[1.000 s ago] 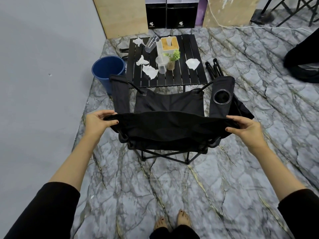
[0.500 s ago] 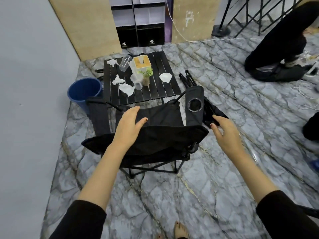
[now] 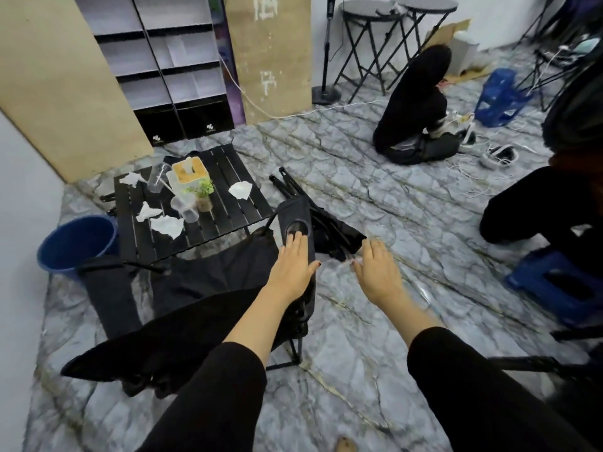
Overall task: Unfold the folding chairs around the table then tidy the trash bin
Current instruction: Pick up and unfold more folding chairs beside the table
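An unfolded black fabric chair (image 3: pixel 202 288) stands facing the low black slatted table (image 3: pixel 228 210). My left hand (image 3: pixel 292 265) lies flat, fingers straight, over the chair's right armrest by its cup holder. My right hand (image 3: pixel 378 272) hovers open above the floor, just short of a second, folded black chair (image 3: pixel 329 230) lying beside the table. A blue trash bin (image 3: pixel 76 243) stands at the table's left. Crumpled white tissues (image 3: pixel 167 225), clear plastic cups (image 3: pixel 187 208), a tissue box (image 3: pixel 191 171) and a small potted plant (image 3: pixel 203 195) sit on the table.
A grey wall runs along the left. Shelving (image 3: pixel 169 70) and wooden boards stand behind the table. Two people in black sit or crouch on the marble floor at the right, near a blue stool (image 3: pixel 561 288), cables and black round folding stools (image 3: pixel 385 37).
Both hands have let go of the chair's backrest. My view has swung right. The left hand moved onto the right armrest, and the right hand reached toward the folded chair.
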